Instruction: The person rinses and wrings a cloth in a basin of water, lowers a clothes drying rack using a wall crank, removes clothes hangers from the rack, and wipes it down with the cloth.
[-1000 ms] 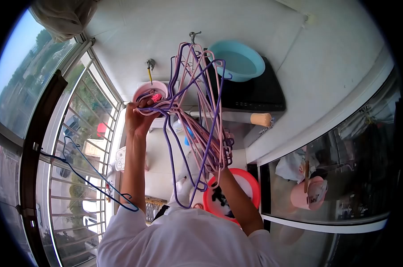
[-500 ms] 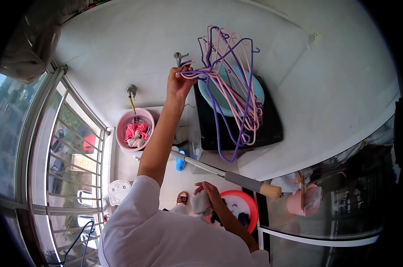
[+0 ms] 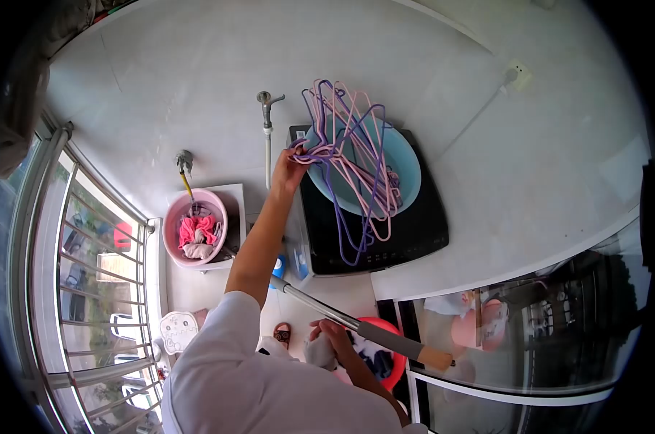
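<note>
My left hand (image 3: 291, 172), arm stretched forward, is closed round a bunch of pink and purple clothes hangers (image 3: 342, 155), gripping them near their hooks. The hangers fan out to the right above a light blue basin (image 3: 407, 170). That basin rests on a black-topped washing machine (image 3: 421, 235). Down by my body, my right hand (image 3: 333, 338) is closed on a light grey cloth (image 3: 319, 353), whose exact kind I cannot make out. Behind that hand is a red-rimmed basin (image 3: 397, 369) with dark and white laundry in it, partly hidden by my forearm.
A pole (image 3: 356, 327) with a grey grip slants across in front of me. Left, a pink tub (image 3: 170, 224) of wet clothes sits under a tap (image 3: 184, 160); another tap (image 3: 266, 101) is on the wall. Barred windows (image 3: 100, 289) line the left, glass (image 3: 515, 325) the right.
My view has shifted, and my left hand with the hangers sits lower, over the blue basin. My right hand still holds the grey cloth near my body.
</note>
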### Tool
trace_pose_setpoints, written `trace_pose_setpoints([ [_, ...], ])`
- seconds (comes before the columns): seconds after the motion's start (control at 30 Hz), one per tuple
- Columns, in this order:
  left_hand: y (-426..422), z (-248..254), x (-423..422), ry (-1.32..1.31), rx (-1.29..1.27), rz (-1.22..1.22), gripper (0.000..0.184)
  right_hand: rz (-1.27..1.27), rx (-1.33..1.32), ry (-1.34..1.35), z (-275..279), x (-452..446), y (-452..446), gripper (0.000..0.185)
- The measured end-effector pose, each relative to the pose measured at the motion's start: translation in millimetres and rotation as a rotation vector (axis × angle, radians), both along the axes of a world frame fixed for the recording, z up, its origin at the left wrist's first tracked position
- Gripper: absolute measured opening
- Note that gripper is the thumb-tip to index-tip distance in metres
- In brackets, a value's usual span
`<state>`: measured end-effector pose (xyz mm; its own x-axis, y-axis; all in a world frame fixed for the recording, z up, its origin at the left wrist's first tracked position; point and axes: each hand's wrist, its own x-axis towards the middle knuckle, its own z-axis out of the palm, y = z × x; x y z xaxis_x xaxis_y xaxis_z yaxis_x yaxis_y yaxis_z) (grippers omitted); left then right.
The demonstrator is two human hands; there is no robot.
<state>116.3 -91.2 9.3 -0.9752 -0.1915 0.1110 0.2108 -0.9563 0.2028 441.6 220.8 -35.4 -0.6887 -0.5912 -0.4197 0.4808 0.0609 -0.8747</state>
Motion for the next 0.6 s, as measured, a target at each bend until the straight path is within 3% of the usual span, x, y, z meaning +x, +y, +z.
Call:
trace_pose_setpoints([
  [0.23,-5,-9,-12,-0.169,-0.112,0.043,0.012,-0.090,-0.012,-0.102,6,-12,-8,0.034],
  [0.33,2,-3,-10,-0.360,-0.138,0.163,0.011,-0.094,-0.003,-0.046,4,-13,-8,0.033],
  [0.5,4,5,7,-0.643,-0.238,0.215,0.027,-0.119,0.033,-0.013,0,-10,-8,0.034],
  [0.6,9,13,10,-0.740,-0.331,0.298,0.050,-0.135,0.022,-0.002,-6,-12,-8,0.034],
])
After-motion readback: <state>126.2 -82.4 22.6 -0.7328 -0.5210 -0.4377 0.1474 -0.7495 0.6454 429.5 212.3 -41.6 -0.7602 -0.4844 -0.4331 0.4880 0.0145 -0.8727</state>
